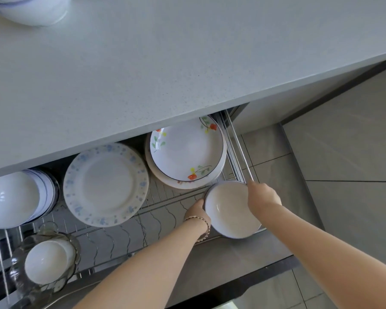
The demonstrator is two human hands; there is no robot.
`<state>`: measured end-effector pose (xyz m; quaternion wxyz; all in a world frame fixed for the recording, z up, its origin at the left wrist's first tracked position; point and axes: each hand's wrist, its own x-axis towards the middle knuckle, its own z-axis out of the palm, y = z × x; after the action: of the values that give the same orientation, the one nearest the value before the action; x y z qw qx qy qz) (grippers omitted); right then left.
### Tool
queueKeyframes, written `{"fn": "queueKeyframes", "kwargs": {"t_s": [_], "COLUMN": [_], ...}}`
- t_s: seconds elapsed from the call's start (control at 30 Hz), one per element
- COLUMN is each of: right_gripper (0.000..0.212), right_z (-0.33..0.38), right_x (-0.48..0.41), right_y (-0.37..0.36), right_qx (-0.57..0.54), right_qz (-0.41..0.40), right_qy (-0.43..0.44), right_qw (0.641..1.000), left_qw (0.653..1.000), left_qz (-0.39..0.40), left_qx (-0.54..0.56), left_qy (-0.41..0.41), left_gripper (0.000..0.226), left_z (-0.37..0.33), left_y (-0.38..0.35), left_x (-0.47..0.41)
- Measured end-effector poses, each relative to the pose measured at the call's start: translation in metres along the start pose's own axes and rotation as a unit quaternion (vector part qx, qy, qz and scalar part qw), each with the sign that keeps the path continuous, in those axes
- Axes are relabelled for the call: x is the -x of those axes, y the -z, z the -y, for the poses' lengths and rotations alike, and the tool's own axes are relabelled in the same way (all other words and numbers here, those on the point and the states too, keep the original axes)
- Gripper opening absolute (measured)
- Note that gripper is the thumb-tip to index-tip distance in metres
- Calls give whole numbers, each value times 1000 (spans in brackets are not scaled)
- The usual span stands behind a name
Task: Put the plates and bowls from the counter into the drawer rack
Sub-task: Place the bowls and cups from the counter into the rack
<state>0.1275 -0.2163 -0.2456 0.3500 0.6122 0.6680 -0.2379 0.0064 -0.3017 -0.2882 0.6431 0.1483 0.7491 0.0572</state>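
Note:
A white bowl [228, 210] with a dark rim sits low over the front right corner of the wire drawer rack [165, 197]. My left hand [197, 214] grips its left rim and my right hand [263, 196] grips its right rim. Inside the rack lie a blue-flowered plate [106, 184], a stack of red-flowered plates [187, 150] and a stack of white bowls [13, 197] at the left. On the counter [187, 63], a white bowl stack [31, 8] shows at the top left corner.
A glass bowl holding small white bowls [47, 262] stands at the rack's front left. The drawer's metal side rail [239, 148] runs along the right. Tiled floor [343, 175] lies to the right of the drawer.

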Motion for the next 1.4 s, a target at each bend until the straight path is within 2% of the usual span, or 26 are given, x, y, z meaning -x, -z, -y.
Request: {"fn": "queueKeyframes", "kwargs": {"t_s": [0.13,0.2,0.33,0.43,0.53,0.6,0.7,0.83,1.0,1.17,1.23,1.3,1.4], "right_gripper": [37,42,54,54,49,48,47,40,36,30,34,41,55], "right_z": [2,1,-4,-3,4,9,13,31,75,143,180,218,273], "right_x": [-6,-7,-7,-6,-8,-9,-7,7,43,67,63,62,53], "right_y": [-3,-4,-1,-5,-11,-9,-1,36,122,233,267,291,307], "right_qx": [97,123,98,100,95,83,87,109,-34,-155,-290,-403,-504], "right_qz": [-19,-44,-57,-67,-68,-52,-17,0,32,-46,-8,64,143], "right_qy": [48,87,136,133,123,123,118,135,202,287,278,235,198], "right_qw": [994,988,984,984,985,988,989,985,978,944,916,882,829], "left_qw": [990,992,994,983,976,982,997,993,981,962,949,935,917], "left_qz": [8,13,13,26,12,25,59,34,-64,-179,-234,-279,-323], "left_qx": [141,128,107,180,218,189,55,-111,-136,3,34,74,141], "left_qy": [33,19,9,19,19,-2,-15,-34,-124,-206,-210,-205,-185], "left_gripper": [42,47,53,52,66,69,67,46,34,26,34,32,29], "left_z": [2,4,2,1,2,5,5,-12,-47,-88,-96,-99,-96], "left_y": [1,2,2,1,0,-1,5,44,127,225,263,293,323], "left_x": [5,3,7,12,19,21,28,46,90,140,146,151,156]}}
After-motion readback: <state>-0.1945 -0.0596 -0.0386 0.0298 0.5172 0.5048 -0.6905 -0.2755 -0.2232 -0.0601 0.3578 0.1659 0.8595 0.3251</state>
